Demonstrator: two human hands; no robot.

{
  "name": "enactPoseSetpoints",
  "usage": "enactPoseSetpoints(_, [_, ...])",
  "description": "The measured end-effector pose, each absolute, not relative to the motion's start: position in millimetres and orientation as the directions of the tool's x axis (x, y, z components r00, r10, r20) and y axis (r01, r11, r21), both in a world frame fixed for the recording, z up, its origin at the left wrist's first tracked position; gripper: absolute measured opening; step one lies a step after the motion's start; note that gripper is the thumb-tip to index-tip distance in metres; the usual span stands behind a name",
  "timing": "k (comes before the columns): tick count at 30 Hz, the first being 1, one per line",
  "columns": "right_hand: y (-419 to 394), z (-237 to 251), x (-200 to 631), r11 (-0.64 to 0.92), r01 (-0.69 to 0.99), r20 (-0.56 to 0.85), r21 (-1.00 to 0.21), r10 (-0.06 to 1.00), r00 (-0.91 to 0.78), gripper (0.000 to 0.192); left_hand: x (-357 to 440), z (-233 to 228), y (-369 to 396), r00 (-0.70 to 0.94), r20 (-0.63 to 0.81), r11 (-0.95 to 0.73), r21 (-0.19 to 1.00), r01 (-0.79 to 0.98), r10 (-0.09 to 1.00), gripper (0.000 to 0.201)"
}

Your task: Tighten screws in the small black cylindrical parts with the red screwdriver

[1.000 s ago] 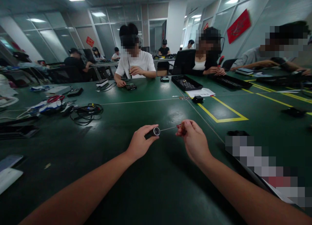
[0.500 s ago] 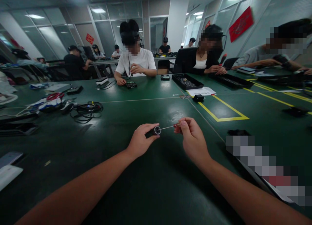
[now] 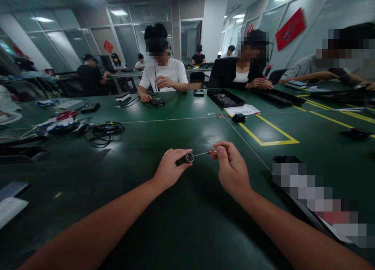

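View: head, the only one; clock directions are read from the cylinder [image 3: 186, 158], with 12 o'clock at the far side of the desk [image 3: 164, 231].
Changed in the last second: the red end of the screwdriver [image 3: 209, 152] has come closer to the cylinder, and more of the handle shows clear of the fingers. The cylinder has hardly shifted.
Meaning for the work: judged from this, the left side serves as a steady holder while the right side adjusts the tool at the opening.
Cylinder, appearance: short black body; a bright silvery ring surrounds the dark opening, which faces the camera. Interior detail is too small to read.
Cylinder, position: near mid-frame, apparently raised over the desk.
Screwdriver: thin metal shaft, clear handle with red; lies at 3 o'clock, shaft pointing to 9. The tip meets the ring's right edge in view; whether it is inside cannot be told.
Left grip [image 3: 172, 167]: thumb and fingers pinch the cylinder from opposite sides.
Right grip [image 3: 233, 166]: thumb and curled fingers clasp the screwdriver handle.
Surroundings: cable coil [image 3: 103, 133] between 9 and 10 o'clock; black block [image 3: 238, 118] at 2 o'clock, well apart from both hands.
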State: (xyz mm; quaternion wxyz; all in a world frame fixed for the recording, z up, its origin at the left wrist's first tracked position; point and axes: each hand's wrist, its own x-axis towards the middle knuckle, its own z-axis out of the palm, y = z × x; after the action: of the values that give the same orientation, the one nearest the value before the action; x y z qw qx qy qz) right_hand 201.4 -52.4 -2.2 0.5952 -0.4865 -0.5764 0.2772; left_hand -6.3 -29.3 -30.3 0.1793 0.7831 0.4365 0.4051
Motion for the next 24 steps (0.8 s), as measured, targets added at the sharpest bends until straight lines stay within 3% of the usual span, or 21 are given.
enactPoseSetpoints(3, [-39.9, -11.8, 204.8, 0.214, -0.044, 0.198, -0.976, 0.952, 0.235, 0.025, -7.8, -28.3, -28.5, 0.302, 0.494, -0.571, 0.603, 0.557, 0.816, 0.042])
enactPoseSetpoints(6, [-27.2, -22.4, 210.1, -0.052, -0.275, -0.072, -0.960, 0.995, 0.063, 0.028, -10.8, -27.6, -26.4, 0.308, 0.485, -0.565, 0.586, 0.581, 0.819, 0.042])
enactPoseSetpoints(9, [-23.1, -25.8, 211.3, 0.007, -0.287, -0.032, -0.958, 0.991, 0.130, 0.025, -12.8, -28.5, -24.7, 0.302, 0.456, -0.540, 0.600, 0.590, 0.837, 0.043])
enactPoseSetpoints(14, [-29.3, -18.4, 205.4, 0.164, -0.158, 0.117, -0.974, 0.954, 0.275, 0.025, -11.9, -27.8, -25.5, 0.291, 0.438, -0.520, 0.620, 0.587, 0.851, 0.043])
enactPoseSetpoints(24, [-33.3, -16.1, 203.5, 0.203, -0.032, 0.192, -0.979, 0.958, 0.211, 0.029, -10.9, -25.8, -26.5, 0.291, 0.437, -0.519, 0.614, 0.594, 0.851, 0.044])
